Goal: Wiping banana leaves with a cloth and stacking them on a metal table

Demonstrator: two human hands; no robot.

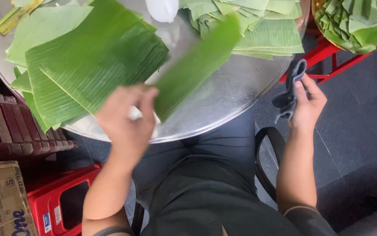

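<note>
So the big round metal tray takes up most of my view, sitting right in front of my knees. On its left side there's a stack of large banana leaf sheets, dark green, ribs running diagonally, with paler ones poking out underneath. At the far side of the tray is a pile of smaller folded leaf pieces, lighter green, edges all layered up. Top right corner, off the tray, there's a basket full of more folded leaf bits, resting on a red stool.

Down by my left leg is a red plastic crate, a cardboard box next to it, and some reddish brick-like slats above those.

My left hand is pinching the near end of a long leaf strip, which is lifted over the tray and blurry, angling up toward the folded pile. Fingers closed on it, and something white peeks out under my fingers; can't tell what.

My right hand is out past the tray's edge, gripping a dark grey cloth that hangs bunched between thumb and fingers.

There's also a white rounded thing at the top of the tray, cut off by the frame.
</note>
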